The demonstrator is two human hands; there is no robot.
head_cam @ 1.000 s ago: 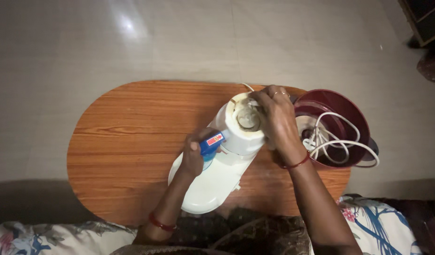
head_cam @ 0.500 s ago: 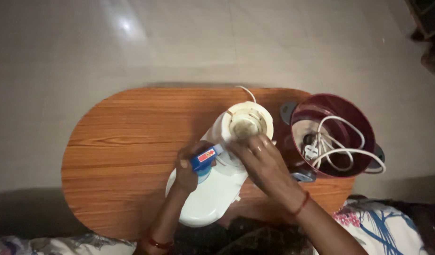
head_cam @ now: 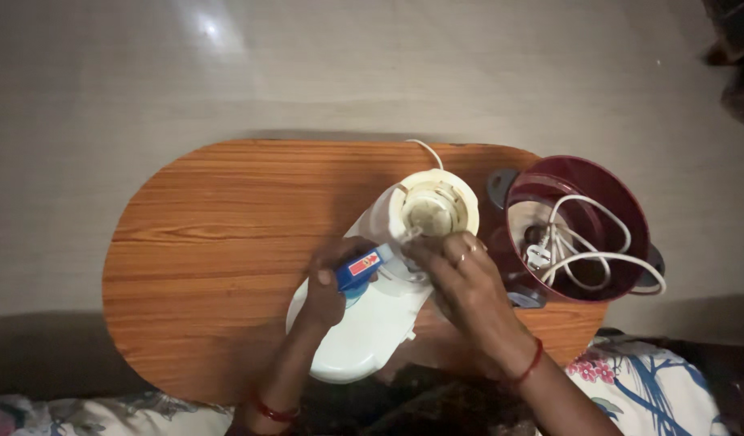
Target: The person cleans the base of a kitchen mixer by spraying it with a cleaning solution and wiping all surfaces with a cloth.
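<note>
The left hand (head_cam: 325,284) grips a small blue tube (head_cam: 362,266) against the white mixer-grinder base (head_cam: 388,274), which lies tilted at the centre of the oval wooden table (head_cam: 219,242). The right hand (head_cam: 461,278), fingers curled, pinches the base just below its round coupling end. At 3 o'clock stands a maroon jar (head_cam: 586,230) holding a coiled white cord (head_cam: 578,246)
</note>
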